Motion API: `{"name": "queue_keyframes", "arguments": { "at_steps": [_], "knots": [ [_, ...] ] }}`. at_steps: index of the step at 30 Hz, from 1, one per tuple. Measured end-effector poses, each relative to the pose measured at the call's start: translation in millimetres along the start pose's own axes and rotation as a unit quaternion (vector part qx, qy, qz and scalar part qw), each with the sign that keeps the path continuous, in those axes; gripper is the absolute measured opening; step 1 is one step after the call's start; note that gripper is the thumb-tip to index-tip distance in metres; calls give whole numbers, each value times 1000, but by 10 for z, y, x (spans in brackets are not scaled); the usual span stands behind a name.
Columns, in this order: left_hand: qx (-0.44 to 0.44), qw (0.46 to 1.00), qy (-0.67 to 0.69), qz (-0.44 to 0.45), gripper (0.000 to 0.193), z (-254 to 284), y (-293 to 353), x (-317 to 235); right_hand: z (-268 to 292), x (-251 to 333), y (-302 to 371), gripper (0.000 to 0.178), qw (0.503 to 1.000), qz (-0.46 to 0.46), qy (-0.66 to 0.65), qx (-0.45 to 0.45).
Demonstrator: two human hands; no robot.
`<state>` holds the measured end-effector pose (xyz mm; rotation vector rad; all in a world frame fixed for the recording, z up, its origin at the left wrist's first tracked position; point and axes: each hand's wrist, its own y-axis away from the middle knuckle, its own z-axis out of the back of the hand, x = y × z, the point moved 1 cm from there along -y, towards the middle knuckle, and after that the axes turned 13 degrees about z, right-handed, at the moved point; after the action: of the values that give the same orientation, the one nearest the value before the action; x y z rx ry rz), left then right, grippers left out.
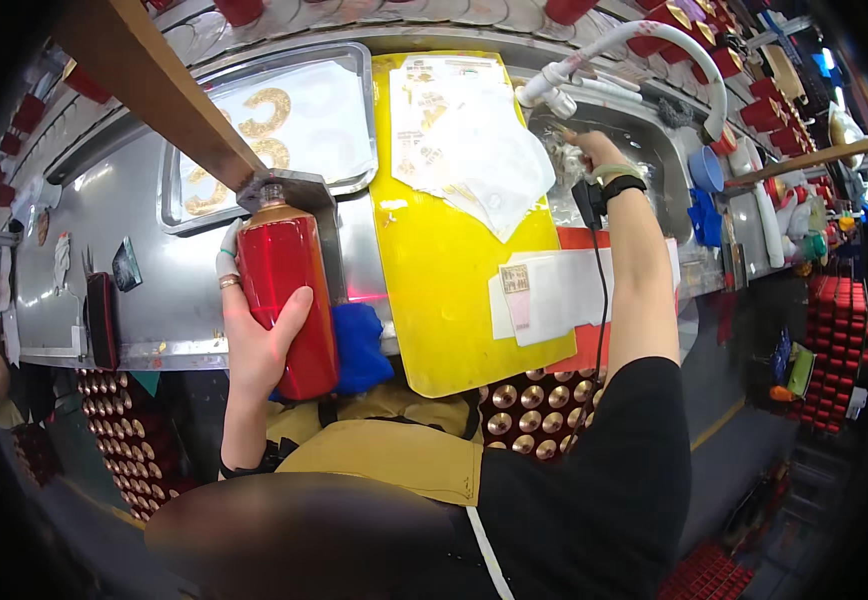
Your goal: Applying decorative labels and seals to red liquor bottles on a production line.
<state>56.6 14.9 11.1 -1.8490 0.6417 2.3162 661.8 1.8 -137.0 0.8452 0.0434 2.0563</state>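
Observation:
My left hand (256, 345) is wrapped round a glossy red bottle-shaped vessel (289, 300) with a gold shoulder. A white cover sits on one finger. The vessel's narrow neck meets a metal bracket (304, 190) at the end of a wooden beam (169, 85). At the right, my right hand (599, 150) reaches into a metal sink (659, 150) of water. Its fingers are bent and closed; what they hold, if anything, is hard to make out. White sheets with gold prints (474, 130) lie beside it on a yellow board (454, 300).
A metal tray (366, 120) holds gold curved decals on white paper. A white faucet (644, 40) arches over the sink. A blue cloth (359, 350) lies by the vessel, and a blue cup (706, 170) stands right of the sink. Red vessels (839, 350) are stacked at right.

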Motion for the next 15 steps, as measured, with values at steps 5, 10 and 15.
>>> {"name": "queue_keyframes", "arguments": {
  "at_steps": [5, 10, 15],
  "knots": [
    [7, 1000, 0, 31, 83, 19, 0, 23, -72, -75, -96, 28, 975, 46, -84, 202],
    [8, 999, -23, 33, 84, 42, 3, 37, 123, -99, 0, 24, 947, 168, 53, -267],
    [7, 999, 3, 32, 83, 42, 0, 56, -24, -101, 449, 22, 969, 195, 9, 151]
  ]
}}
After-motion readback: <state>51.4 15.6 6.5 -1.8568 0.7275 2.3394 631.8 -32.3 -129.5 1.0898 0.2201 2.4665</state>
